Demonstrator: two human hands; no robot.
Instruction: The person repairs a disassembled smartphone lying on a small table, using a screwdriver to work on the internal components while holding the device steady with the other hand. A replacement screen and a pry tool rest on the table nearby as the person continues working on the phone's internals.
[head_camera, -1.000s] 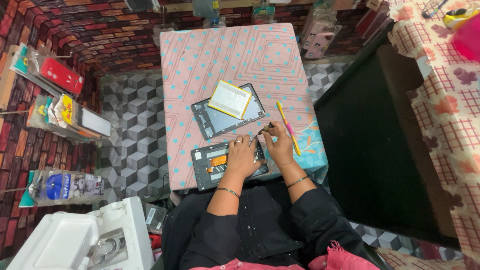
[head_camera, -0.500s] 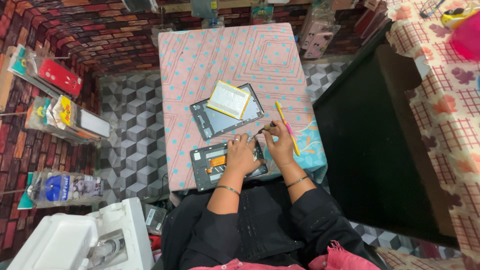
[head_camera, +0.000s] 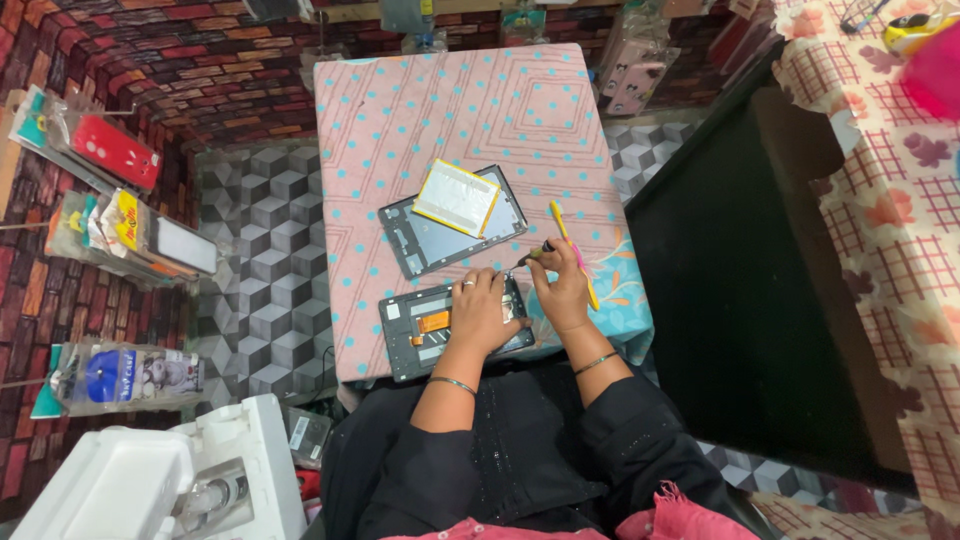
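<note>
Screwdriver (head_camera: 533, 255) work on an opened tablet (head_camera: 420, 335) is the step in hand, as I judge it: the right hand (head_camera: 562, 292) is closed around the tool's dark handle, tip angled down at the tablet's upper right corner, while the left hand (head_camera: 480, 315) lies flat on the tablet, fingers spread, holding nothing, only pressing it down. The tablet sits at the near edge of the table (head_camera: 450, 100), just in front of the person. The next move looks to call for a steady, upright tip and light pressure, since the parts there are too small to make out.

The tablet is a flat dark rectangle with its insides showing, an orange strip crossing its middle. Just beyond it lies its grey back cover (head_camera: 420, 240), thin and rigid, tilted slightly, with a pale, foil-like rectangular battery (head_camera: 456, 197) resting on it. A slim yellow and pink tool (head_camera: 563, 228) lies right of the cover, beside the right hand. The table wears a soft pink cloth with teal dots and stitched diamond lines.
</note>
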